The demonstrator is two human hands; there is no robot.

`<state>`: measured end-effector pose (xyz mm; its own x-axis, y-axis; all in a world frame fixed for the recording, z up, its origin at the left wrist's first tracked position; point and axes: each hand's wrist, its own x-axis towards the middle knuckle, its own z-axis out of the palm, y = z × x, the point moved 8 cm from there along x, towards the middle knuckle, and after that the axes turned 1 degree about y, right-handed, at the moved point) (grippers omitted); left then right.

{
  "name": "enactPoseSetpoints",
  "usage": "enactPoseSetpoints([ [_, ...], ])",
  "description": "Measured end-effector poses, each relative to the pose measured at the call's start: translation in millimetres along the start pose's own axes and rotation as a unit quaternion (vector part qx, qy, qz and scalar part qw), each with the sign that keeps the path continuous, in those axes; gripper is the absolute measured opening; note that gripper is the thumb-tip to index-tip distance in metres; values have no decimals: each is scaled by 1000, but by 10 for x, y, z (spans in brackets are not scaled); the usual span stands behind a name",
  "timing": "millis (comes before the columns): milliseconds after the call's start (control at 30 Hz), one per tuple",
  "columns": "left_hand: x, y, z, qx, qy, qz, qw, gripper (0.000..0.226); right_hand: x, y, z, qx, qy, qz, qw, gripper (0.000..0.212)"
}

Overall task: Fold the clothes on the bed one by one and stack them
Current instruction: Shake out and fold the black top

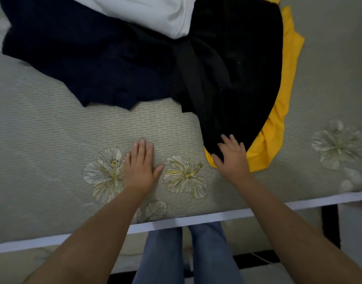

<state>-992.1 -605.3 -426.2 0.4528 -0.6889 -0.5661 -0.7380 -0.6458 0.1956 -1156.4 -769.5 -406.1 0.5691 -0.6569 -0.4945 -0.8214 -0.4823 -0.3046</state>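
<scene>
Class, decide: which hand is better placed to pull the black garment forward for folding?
The right hand: it already rests on the black garment's near edge, while the left hand lies flat on bare bed cover.

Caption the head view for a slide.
Right hand rests on the black garment over a yellow one; left hand flat on the bed.

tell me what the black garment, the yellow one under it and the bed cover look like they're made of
Black garment: looks like a thick, matte, slightly fuzzy fabric, perhaps fleece or heavy knit; it shows no sheen, only soft, rounded folds.
Yellow garment: thinner, smooth cloth, probably cotton or a synthetic jersey; it lies in fine creases.
Bed cover: looks like a woven mat-type sheet, with ribbed dashes and printed flowers.
</scene>
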Motion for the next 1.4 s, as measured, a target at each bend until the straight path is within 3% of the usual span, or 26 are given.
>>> enactPoseSetpoints([
  [133,2,-29,109,-20,16,19,999,98,5,11,4,6,62,9,998,22],
  [333,-11,-2,44,-7,-37,31,999,106,-149,-248,-284,-85,163,-86,979,27],
  [467,-48,21,-197,-31,-52,25,998,69,-449,-307,-425,-89,197,-114,970,32],
  [633,-129,441,-792,-129,73,87,985,58,-916,-242,-600,2,281,-69,957,41],
  [733,-234,890,-1060,-139,107,179,968,57,-1149,-198,-612,42,302,-52,951,62],
  [800,-264,1183,-1145,-112,121,243,956,58,-1302,-133,-604,71,317,-42,945,64],
  [900,-178,1483,-1259,-61,147,265,951,49,-1487,-1,-526,97,304,5,948,51],
  [967,13,1503,-1075,14,73,233,970,48,-1508,71,-434,111,288,30,951,42],
  [1033,148,1413,-836,121,-8,213,970,46,-1469,158,-333,141,260,56,954,37],
  [1100,193,1270,-717,171,-42,192,966,37,-1408,225,-214,166,227,83,956,20],
  [1133,195,1202,-700,180,-43,184,965,35,-1374,235,-162,179,204,95,958,10],
  [1267,161,1094,-684,214,-47,205,954,34,-1240,274,-47,229,90,173,954,37],
  [1400,293,1301,-961,151,7,235,960,44,-1130,303,-132,204,63,213,953,19],
])
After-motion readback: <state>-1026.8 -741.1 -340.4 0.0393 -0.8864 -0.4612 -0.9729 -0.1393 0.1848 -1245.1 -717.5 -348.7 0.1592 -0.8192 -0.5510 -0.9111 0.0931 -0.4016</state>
